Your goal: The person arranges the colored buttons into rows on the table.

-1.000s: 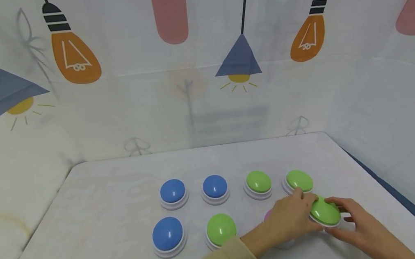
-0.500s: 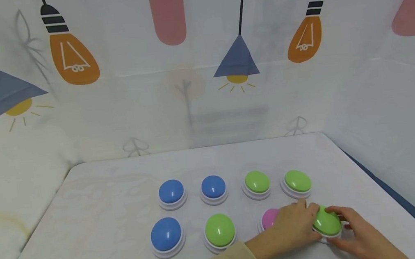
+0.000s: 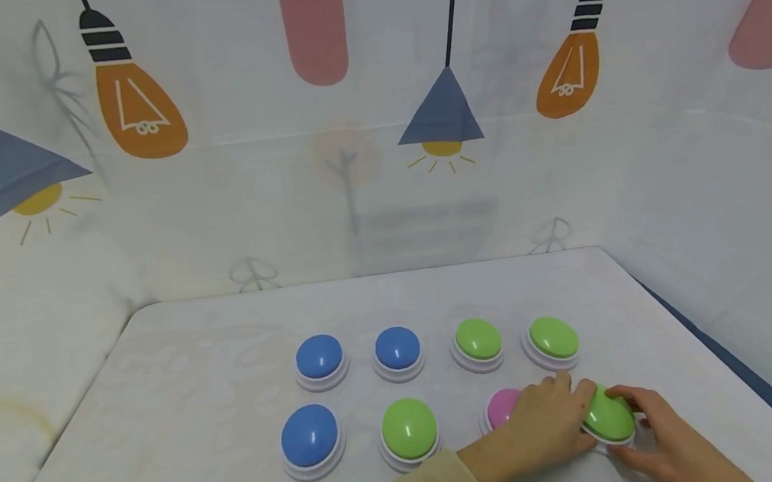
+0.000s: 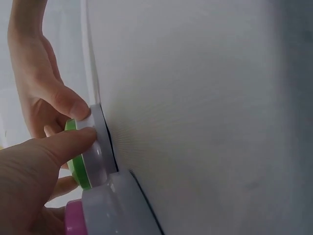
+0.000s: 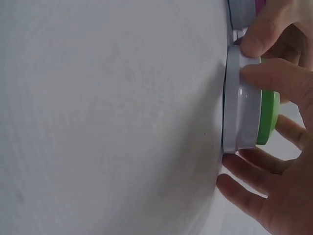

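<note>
In the head view, a green push button (image 3: 609,414) with a white base sits at the right end of the front row, between both hands. My left hand (image 3: 546,422) grips its left side, thumb on the base, as the left wrist view shows. From the right, my right hand (image 3: 666,435) holds the same button, with thumb and fingers spread around the base (image 5: 242,105). Its underside lies at the table surface. A pink push button (image 3: 501,407) stands just left of it, partly hidden behind my left hand.
Behind are two green buttons (image 3: 479,338) and two blue buttons (image 3: 397,348) in a row. Another green button (image 3: 409,427) and a blue button (image 3: 310,436) stand front left. The white table (image 3: 187,411) meets a patterned curtain (image 3: 251,199) at its back edge.
Both hands have brought the green button nearer to me and down, away from the back-row green button. More of the pink button shows. In the last half second almost nothing has moved.
</note>
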A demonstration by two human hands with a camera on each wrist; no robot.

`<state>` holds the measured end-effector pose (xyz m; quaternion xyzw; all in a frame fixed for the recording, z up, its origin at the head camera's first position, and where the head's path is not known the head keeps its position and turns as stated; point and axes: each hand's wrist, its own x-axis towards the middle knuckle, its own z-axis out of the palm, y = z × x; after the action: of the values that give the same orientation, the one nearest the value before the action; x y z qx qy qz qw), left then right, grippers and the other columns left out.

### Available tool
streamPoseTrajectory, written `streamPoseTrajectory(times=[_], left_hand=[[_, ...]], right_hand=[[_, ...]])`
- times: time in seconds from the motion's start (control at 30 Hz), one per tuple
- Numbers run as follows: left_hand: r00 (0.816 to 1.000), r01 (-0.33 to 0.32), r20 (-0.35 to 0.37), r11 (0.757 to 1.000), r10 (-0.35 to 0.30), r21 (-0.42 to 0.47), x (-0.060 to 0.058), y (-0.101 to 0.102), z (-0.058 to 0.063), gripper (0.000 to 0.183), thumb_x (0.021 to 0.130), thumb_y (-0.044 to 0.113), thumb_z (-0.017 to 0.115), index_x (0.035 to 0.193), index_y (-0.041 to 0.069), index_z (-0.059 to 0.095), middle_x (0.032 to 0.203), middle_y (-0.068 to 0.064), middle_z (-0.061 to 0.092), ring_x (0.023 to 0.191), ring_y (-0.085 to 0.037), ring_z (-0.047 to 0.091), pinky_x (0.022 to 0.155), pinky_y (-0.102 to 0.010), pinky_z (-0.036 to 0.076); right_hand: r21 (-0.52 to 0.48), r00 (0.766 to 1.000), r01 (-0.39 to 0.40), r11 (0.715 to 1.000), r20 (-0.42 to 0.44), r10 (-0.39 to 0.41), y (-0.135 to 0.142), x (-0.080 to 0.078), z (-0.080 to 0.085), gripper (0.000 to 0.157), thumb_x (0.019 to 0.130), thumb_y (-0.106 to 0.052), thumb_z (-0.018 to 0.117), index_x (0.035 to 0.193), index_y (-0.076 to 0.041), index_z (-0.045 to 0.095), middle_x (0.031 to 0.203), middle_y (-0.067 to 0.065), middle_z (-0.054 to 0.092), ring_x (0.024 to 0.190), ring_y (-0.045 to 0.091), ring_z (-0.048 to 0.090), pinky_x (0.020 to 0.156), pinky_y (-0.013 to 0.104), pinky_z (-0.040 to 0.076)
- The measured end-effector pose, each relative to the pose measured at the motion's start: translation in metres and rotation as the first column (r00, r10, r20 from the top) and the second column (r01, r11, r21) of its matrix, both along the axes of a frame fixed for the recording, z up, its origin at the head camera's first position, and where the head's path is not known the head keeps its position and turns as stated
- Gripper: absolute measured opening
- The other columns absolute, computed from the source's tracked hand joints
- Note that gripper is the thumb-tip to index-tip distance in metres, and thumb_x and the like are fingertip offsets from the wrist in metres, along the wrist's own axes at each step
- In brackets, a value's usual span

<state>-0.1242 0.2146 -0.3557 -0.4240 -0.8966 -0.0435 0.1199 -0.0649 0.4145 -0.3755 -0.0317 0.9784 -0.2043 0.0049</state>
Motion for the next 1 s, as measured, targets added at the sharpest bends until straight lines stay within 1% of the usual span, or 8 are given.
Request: streamPoseTrajectory(times=[0.1,0.23,0.33,0.43,0.6,0.8,0.93,1.0], left_hand=[[1.0,0.004,-0.018,1.0,-0.005,-0.003,-0.001,-0.001,-0.002,0.056,0.084,0.059,0.069,0.126,0.029,0.049,0.092,0.011,0.05,0.071,-0.001,0.046,0.051,-0.014,0.032],[0.997,0.015,-0.081,1.0,-0.016,-0.016,-0.003,-0.004,-0.004,0.054,0.084,0.062,0.066,0.123,0.029,0.049,0.09,0.012,0.052,0.071,-0.002,0.048,0.055,-0.015,0.035],[0.995,0.022,-0.099,0.999,-0.025,-0.034,-0.005,-0.006,-0.005,0.057,0.082,0.067,0.064,0.123,0.03,0.049,0.091,0.013,0.053,0.076,-0.002,0.05,0.065,-0.016,0.039],[0.996,0.035,-0.085,0.998,-0.038,-0.045,-0.008,-0.009,-0.004,0.061,0.08,0.071,0.064,0.124,0.031,0.049,0.093,0.014,0.054,0.082,-0.002,0.051,0.076,-0.019,0.041],[0.995,0.077,-0.055,0.996,-0.08,-0.041,-0.016,-0.022,0.002,0.063,0.084,0.073,0.057,0.131,0.032,0.05,0.102,0.015,0.055,0.093,-0.002,0.052,0.086,-0.02,0.042],[0.995,0.08,0.066,0.997,-0.081,0.011,-0.024,-0.046,0.014,0.068,0.091,0.071,0.046,0.146,0.03,0.045,0.133,0.011,0.054,0.127,-0.007,0.05,0.111,-0.031,0.037],[0.995,0.05,0.076,0.991,-0.06,0.123,-0.03,-0.064,0.018,0.065,0.092,0.067,0.05,0.144,0.028,0.049,0.132,0.008,0.057,0.126,-0.01,0.052,0.109,-0.028,0.039],[0.993,0.016,0.109,0.985,-0.035,0.173,-0.035,-0.076,0.02,0.063,0.092,0.065,0.051,0.144,0.029,0.05,0.132,0.007,0.057,0.125,-0.01,0.051,0.104,-0.028,0.043]], right_hand=[[-0.001,1.0,0.002,1.0,0.013,-0.002,-0.002,0.0,-0.001,0.083,0.074,-0.031,0.086,0.135,0.002,0.04,0.133,0.02,0.049,0.112,0.036,0.055,0.084,0.033,0.056],[-0.016,0.998,0.015,1.0,0.064,-0.014,-0.003,-0.002,0.0,0.09,0.076,-0.035,0.084,0.14,0.004,0.033,0.135,0.025,0.046,0.115,0.041,0.053,0.091,0.053,0.052],[-0.019,0.996,0.014,1.0,0.086,-0.012,-0.003,-0.005,0.002,0.097,0.077,-0.038,0.083,0.143,0.006,0.026,0.134,0.03,0.046,0.115,0.046,0.052,0.09,0.064,0.047],[-0.005,0.995,0.013,1.0,0.095,-0.012,-0.003,-0.007,0.004,0.1,0.078,-0.041,0.082,0.144,0.005,0.023,0.135,0.031,0.044,0.116,0.049,0.051,0.086,0.067,0.047],[0.006,0.999,0.002,1.0,0.043,-0.002,-0.006,-0.01,0.011,0.095,0.083,-0.044,0.077,0.146,0.004,0.023,0.14,0.03,0.04,0.117,0.051,0.048,0.081,0.068,0.047],[-0.034,0.999,0.014,0.999,-0.033,-0.015,-0.007,-0.016,0.028,0.079,0.095,-0.037,0.064,0.149,0.001,0.02,0.139,0.031,0.038,0.115,0.049,0.045,0.079,0.064,0.049],[-0.063,0.992,0.0,0.998,-0.129,-0.008,-0.009,-0.021,0.038,0.074,0.098,-0.031,0.062,0.151,-0.001,0.021,0.141,0.029,0.036,0.115,0.049,0.043,0.08,0.065,0.048],[-0.079,0.985,-0.008,0.997,-0.171,-0.005,-0.011,-0.026,0.043,0.073,0.098,-0.029,0.062,0.152,-0.003,0.021,0.143,0.029,0.034,0.117,0.049,0.041,0.08,0.071,0.043]])
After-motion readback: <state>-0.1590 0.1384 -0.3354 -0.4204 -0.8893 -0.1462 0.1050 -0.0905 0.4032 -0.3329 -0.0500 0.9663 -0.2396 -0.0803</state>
